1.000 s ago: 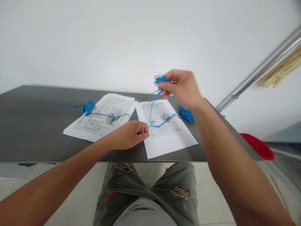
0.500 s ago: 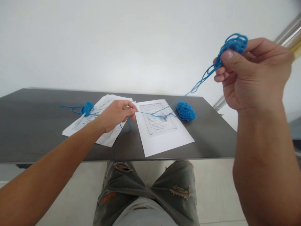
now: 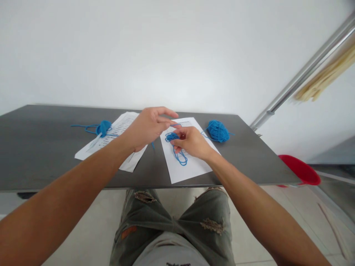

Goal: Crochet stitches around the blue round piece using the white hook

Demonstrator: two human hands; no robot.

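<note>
Over the right-hand printed sheet [image 3: 177, 173], my right hand [image 3: 192, 142] pinches a small bundle of blue yarn [image 3: 172, 137], with loops hanging toward the paper. My left hand [image 3: 151, 127] is beside it, over the gap between the sheets, with a strand of yarn at its thumb and fingertips and its other fingers extended. The blue yarn ball [image 3: 218, 130] rests to the right of the sheet, with a strand leading toward my hands. At the left, a small blue item with yarn [image 3: 103, 128] lies on the other printed sheet [image 3: 122, 127].
The dark table [image 3: 55, 147] stands against a white wall. Its front edge runs above my knees. Beyond the right end are a red basin [image 3: 301, 170] lower down, a metal rail [image 3: 294, 87] and a yellowish bundle [image 3: 324, 77].
My right hand has come down from the upper right to the sheet, bringing the yarn bundle beside my left hand. The stretched strand has slackened. My left hand has shifted slightly right, its fingers more spread.
</note>
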